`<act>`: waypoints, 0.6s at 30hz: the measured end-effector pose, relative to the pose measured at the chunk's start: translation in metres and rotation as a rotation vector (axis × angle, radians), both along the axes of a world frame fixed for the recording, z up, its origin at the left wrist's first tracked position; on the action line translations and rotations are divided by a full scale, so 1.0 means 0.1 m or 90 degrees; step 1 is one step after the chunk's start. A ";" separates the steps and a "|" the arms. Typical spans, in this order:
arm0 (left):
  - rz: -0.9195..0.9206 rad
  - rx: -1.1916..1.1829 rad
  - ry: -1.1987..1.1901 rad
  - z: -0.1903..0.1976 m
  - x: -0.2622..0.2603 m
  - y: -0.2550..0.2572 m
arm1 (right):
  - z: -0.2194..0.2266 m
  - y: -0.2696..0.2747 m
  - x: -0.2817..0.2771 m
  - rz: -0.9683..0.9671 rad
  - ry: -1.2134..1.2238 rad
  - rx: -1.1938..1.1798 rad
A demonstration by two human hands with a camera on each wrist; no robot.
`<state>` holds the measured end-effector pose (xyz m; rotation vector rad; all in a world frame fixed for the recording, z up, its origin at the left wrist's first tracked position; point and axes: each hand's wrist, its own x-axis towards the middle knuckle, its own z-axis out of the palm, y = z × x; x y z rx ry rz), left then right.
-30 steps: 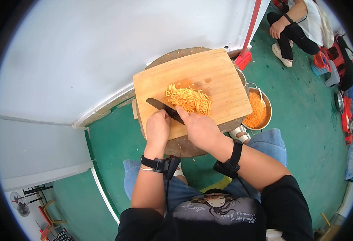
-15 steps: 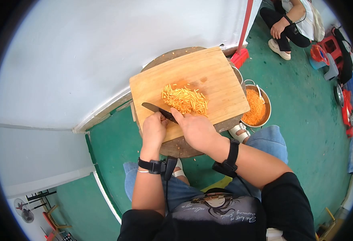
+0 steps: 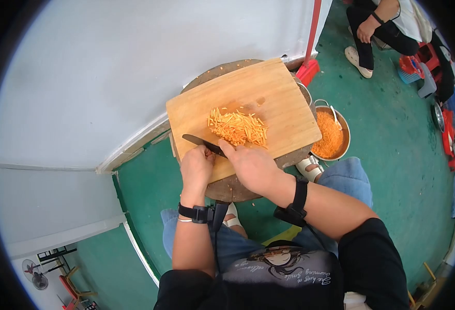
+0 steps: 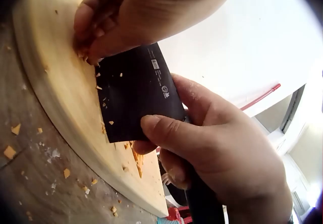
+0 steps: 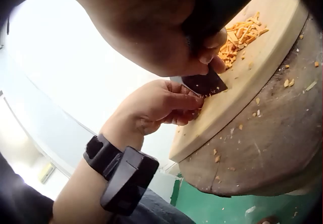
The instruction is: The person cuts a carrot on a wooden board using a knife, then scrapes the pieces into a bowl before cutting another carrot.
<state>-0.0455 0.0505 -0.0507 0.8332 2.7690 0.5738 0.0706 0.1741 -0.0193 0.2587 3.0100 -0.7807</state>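
Observation:
My right hand (image 3: 256,168) grips a dark-bladed knife (image 4: 136,93) by its black handle, thumb pressed on the blade's face and index finger along it. The blade stands on edge at the near left of a wooden cutting board (image 3: 284,98). Beside the far part of the blade, my left hand (image 3: 196,165) has its fingers curled down to the board, pinching small orange bits (image 4: 83,55) close to the edge. Crumbs cling to the blade. A pile of cut carrot strips (image 3: 238,126) lies just beyond the knife.
The board rests on a round wooden block (image 3: 232,188) strewn with crumbs. At right on the green floor stands a metal pot (image 3: 347,137) of chopped orange pieces with a spoon (image 3: 335,116). A red broom (image 3: 308,71) leans by the wall; another person (image 3: 367,31) squats beyond.
The head view has shifted slightly, so the board sits a little further left and up. Both hands and the knife keep nearly the same place on the board. The squatting person has shifted a little.

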 end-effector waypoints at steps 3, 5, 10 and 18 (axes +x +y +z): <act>0.013 0.014 -0.009 0.01 0.00 0.00 | 0.00 0.00 -0.02 0.004 0.009 0.004; 0.013 0.008 -0.004 0.02 0.00 0.01 | -0.02 -0.01 -0.01 0.002 0.059 -0.005; 0.025 0.013 -0.027 0.05 0.01 0.00 | -0.01 -0.01 -0.02 0.017 -0.003 0.006; 0.027 0.016 -0.034 0.04 0.02 -0.02 | 0.01 0.03 -0.02 0.022 -0.021 -0.025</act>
